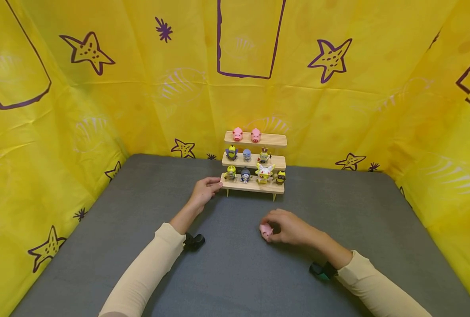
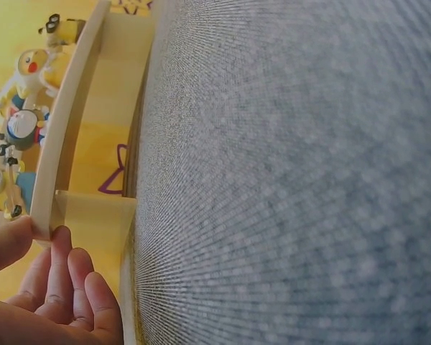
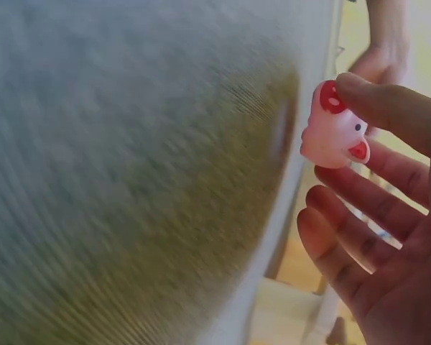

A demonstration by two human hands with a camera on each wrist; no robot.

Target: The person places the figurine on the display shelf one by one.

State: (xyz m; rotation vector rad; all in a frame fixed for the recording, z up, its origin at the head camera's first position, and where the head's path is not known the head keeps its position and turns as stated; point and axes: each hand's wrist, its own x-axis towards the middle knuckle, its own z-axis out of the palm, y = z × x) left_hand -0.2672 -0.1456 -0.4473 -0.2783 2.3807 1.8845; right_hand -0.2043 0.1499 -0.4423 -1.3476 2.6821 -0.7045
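Observation:
My left hand [image 1: 205, 192] pinches the left end of the lowest step of a wooden three-tier display shelf [image 1: 254, 188], thumb on top and fingers beneath, as the left wrist view shows. In my right hand [image 1: 288, 226] a small pink toy pig [image 3: 335, 129] is held between thumb and fingers, in front of the shelf. Two pink pigs [image 1: 237, 134] stand on the top tier. The middle tier carries three small figures, among them a blue one [image 1: 247, 155]. Several more figures stand on the bottom tier, including a white-and-yellow one [image 1: 264, 173].
A dark grey cloth [image 1: 227, 273] covers the table. Yellow fabric [image 1: 179, 110] with starfish drawings hangs at the back and both sides, close behind the shelf. Each wrist wears a black camera strap [image 1: 194, 242].

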